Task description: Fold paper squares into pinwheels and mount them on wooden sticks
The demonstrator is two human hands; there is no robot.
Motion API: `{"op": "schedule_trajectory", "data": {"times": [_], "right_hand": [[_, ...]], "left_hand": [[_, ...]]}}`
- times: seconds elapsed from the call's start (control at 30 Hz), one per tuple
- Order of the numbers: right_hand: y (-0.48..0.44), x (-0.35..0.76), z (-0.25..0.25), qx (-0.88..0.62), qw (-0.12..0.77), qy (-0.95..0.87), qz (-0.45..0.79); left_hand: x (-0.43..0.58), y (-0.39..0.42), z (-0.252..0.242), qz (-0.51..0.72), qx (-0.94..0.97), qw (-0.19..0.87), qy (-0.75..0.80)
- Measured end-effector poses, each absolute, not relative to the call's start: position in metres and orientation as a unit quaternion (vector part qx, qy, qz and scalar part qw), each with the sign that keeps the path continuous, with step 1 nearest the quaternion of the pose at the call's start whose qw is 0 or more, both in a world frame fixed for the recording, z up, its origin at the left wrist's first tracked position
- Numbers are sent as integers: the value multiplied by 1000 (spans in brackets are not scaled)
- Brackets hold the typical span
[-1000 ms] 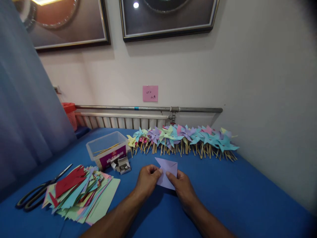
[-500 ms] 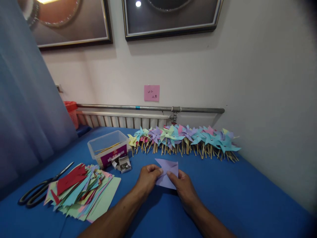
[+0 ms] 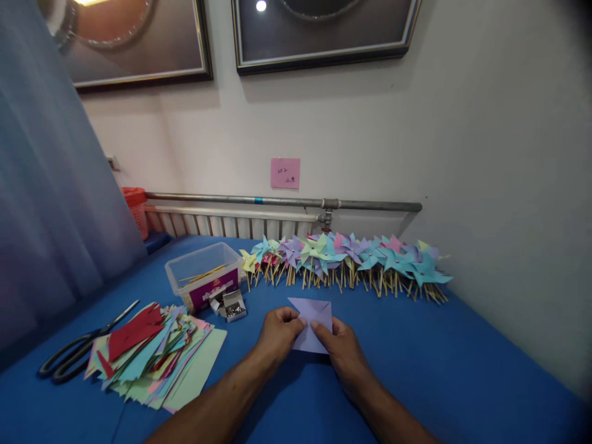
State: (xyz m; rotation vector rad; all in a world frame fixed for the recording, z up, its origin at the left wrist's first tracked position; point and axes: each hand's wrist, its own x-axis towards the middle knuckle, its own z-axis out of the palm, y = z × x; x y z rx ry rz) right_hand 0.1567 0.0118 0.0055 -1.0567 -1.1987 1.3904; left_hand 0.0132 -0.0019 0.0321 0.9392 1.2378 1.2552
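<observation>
Scissors [image 3: 83, 353] lie far left of the paper [image 3: 317, 311], flat on the table [image 3: 462, 370], black loop handles toward the person and thin blades pointing away. Nearer the paper, still to its left, sits a loose stack [image 3: 152, 361] of cut coloured sheets, red, green, teal and pink, fanned out unevenly, probably so that single sheets can be pulled off easily. Behind the stack and up-left of the paper stands a clear plastic tub [image 3: 203, 274] with a purple label; thin wooden sticks [image 3: 203, 275] lie inside it. A small open box [image 3: 231, 305] of shiny metal bits rests just beside the tub, between it and the paper, likely kept within reach.

The left hand [image 3: 277, 336] has its fingers closed on the paper's left edge, thumb on top. The paper is lilac, thin and matte, with sharp corners and a diagonal crease line, lying low over the blue cloth-covered table straight in front of the person. The right hand [image 3: 346, 354] pinches its near right part, fingertips pressed down; the two grips seem meant to keep the edges lined up.

Behind the paper, along the wall, a row of pinwheels [image 3: 346, 256] lies with pastel vanes overlapping and wooden stems toward the person.
</observation>
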Motion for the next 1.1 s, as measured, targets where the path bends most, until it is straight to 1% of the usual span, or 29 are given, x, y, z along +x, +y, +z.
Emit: {"op": "schedule_trajectory", "data": {"times": [0.37,0.73,0.83,1.1], "right_hand": [[13,157,2,-443,483,-502,564],[9,156,4,-434,485,-488,582],[8,154,6,-421,493,-474,596],[3,153,24,-353,551,-372,659]], "left_hand": [[14,3,20,544,395,514,533],[16,3,21,555,378,525,524],[16,2,23,557,384,514,528],[16,0,28,531,402,502,552]]}}
